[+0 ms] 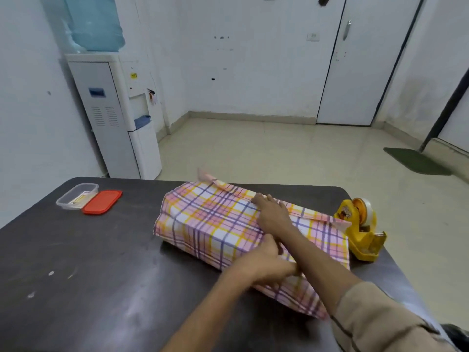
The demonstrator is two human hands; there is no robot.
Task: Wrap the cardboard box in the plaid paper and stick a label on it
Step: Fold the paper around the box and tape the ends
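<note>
**Step in hand, as judged:** closing the long seam over the top of the parcel. To do it well, the near flap should be drawn taut up and over. Its edge should lie square along the far flap with no slack at the corners, then be pressed flat until tape goes on. Both ends stand open and will need folding after.

**Grips:** Nearest the person, the left hand [266, 268] has its fingers curled on the near side of the plaid paper [210, 224], pinching a fold of it (the fingertips are hidden under the hand, so how much paper is taken cannot be told). Beyond it the right hand [272, 215] lies flat on top, fingers straight and slightly spread. It presses the sheet down near the far top edge and grasps nothing.

**Position:** The cardboard box is not visible, as the paper covers it wholly. The parcel lies slantwise on the dark table [88, 275]. No label shows on it.

**Surroundings:**
- A yellow tape dispenser [360, 229] stands just beside the parcel's right end; whether they touch cannot be told.
- Well apart at the far left sits a clear tub [77, 196] holding slips, probably labels, with its red lid [102, 201] alongside.
- Behind the table, a water cooler [114, 118] stands against the wall.
</note>
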